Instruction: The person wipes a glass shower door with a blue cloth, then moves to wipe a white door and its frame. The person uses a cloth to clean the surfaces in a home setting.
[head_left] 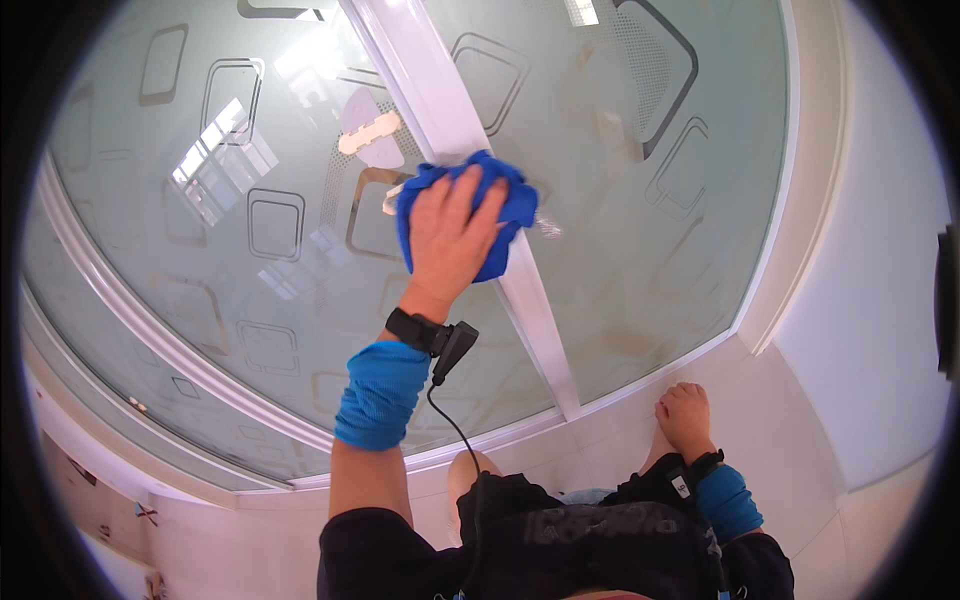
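Note:
My left hand [450, 235] is spread over a crumpled blue cloth [512, 205] and presses it against the white upright frame bar [530, 310] of a glass sliding door. The cloth bunches around the fingers and overlaps the glass on both sides of the bar. Beside it, on the left pane [330, 225], is a pale lavender, rounded piece with a cream bar [370, 132] across it. Low on the right, my right hand [685, 415] hangs near my leg, away from the door. Its fingers are curled in, and nothing shows in them.
The right glass pane [640, 250] carries rounded-square patterns and bright reflections. A white wall [870, 290] stands on the right, and a curved white rail [150, 320] runs along the left. Pale floor tiles [790, 420] lie below. A black cable [455, 425] hangs from my left wrist strap.

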